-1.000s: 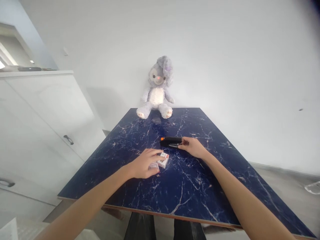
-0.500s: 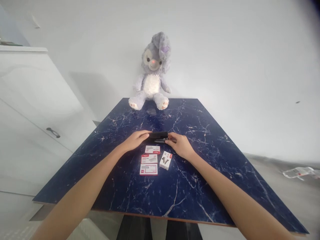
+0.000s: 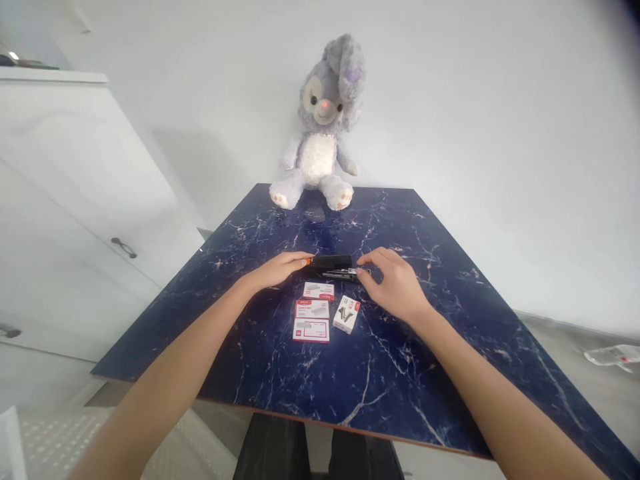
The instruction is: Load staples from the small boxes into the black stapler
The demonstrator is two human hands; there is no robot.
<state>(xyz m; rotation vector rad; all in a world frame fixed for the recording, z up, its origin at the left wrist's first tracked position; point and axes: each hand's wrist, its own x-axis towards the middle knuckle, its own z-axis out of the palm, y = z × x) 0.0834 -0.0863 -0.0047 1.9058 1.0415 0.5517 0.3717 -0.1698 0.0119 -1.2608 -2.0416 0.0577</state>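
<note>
A black stapler (image 3: 333,261) with a bit of orange at its left end lies crosswise on the table, its silver metal staple rail (image 3: 343,272) showing along the near side. My left hand (image 3: 283,267) holds the stapler's left end, fingers over the top. At the other end, my right hand (image 3: 393,279) has thumb and forefinger curved about the metal part that sticks out; the exact contact is small and hard to see. Just below lie three flat red-and-white staple boxes (image 3: 313,309) in a column. Beside them is a small white box (image 3: 346,314) with a dark picture on it.
A grey plush rabbit (image 3: 320,147) sits at the far edge of the blue marble-patterned table (image 3: 400,373), against the wall. A white cabinet (image 3: 75,187) stands at the left. Clear plastic packaging (image 3: 613,357) lies off to the right, beyond the table.
The view has shifted, so everything appears further right and slightly higher. My right hand has drawn a little to the right of the stapler's body, its fingers more spread. My left hand stays at the left end.
</note>
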